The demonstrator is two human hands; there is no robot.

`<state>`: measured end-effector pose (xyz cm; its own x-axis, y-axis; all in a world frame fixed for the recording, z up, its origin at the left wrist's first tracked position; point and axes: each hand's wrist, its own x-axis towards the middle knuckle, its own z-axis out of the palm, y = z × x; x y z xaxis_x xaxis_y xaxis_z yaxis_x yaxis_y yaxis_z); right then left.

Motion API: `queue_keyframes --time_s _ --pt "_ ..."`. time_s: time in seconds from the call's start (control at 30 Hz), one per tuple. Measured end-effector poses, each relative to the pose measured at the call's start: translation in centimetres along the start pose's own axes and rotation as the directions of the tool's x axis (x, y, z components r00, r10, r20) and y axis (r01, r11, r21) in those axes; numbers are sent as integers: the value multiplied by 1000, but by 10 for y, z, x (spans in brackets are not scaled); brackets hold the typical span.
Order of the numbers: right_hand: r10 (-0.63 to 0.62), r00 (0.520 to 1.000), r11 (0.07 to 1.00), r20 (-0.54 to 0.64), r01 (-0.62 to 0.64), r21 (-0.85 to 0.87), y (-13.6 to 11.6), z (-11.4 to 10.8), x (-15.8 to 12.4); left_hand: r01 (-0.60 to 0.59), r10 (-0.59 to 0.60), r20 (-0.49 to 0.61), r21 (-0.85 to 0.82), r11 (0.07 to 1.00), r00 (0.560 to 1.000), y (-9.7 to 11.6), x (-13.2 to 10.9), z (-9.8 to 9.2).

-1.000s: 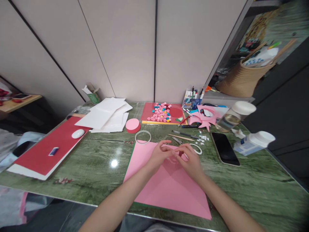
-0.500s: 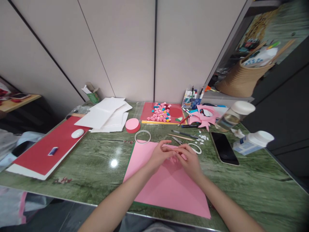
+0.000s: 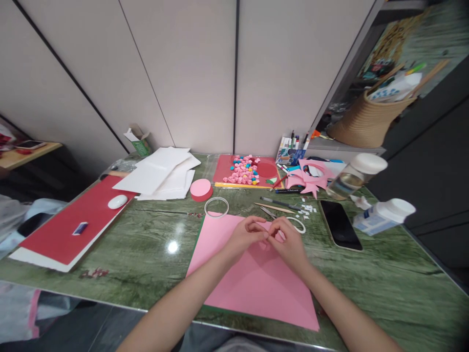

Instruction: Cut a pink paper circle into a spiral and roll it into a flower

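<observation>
Left hand [image 3: 242,237] and right hand [image 3: 290,240] pinch pink paper [image 3: 263,244] over green table [image 3: 146,266], wall [image 3: 194,73] behind

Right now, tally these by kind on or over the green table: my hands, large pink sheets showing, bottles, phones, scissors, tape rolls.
Hands: 2, left hand and right hand
Large pink sheet: 1
Bottles: 2, clear bottle and white bottle
Phone: 1
Scissors: 1 pair
Tape roll: 1
Total: 8
</observation>
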<state>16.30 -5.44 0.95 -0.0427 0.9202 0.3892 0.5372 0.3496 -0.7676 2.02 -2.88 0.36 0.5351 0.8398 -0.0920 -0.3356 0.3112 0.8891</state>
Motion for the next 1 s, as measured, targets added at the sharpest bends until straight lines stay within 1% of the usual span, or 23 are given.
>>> queue_keyframes --time_s 0.1,0.27,0.47,0.67,0.77,0.9,1.0 --pt "-3 1000 1000 13 3 0 -1 0 0 -1 1 6 10 1000 1000 0 0 0" --pt "0 1000 1000 13 1 -9 -1 0 0 4 -3 -14 39 999 1000 1 0 1" --pt "9 1000 1000 30 -9 -13 -1 0 -1 30 -28 -64 37 999 998 2 -1 0" --pt "1 999 1000 47 0 -19 -2 -2 0 32 -28 -128 28 999 991 1 0 -3" --pt "-12 997 1000 73 14 -28 -2 -1 0 45 -41 -146 28 999 989 1 1 -3" --pt "-37 994 999 105 40 -28 0 0 -2 45 -40 -152 30 999 988 1 1 -4" --pt "-14 997 999 78 17 -34 3 2 -3 28 -24 -139 28 999 990 0 2 -4"
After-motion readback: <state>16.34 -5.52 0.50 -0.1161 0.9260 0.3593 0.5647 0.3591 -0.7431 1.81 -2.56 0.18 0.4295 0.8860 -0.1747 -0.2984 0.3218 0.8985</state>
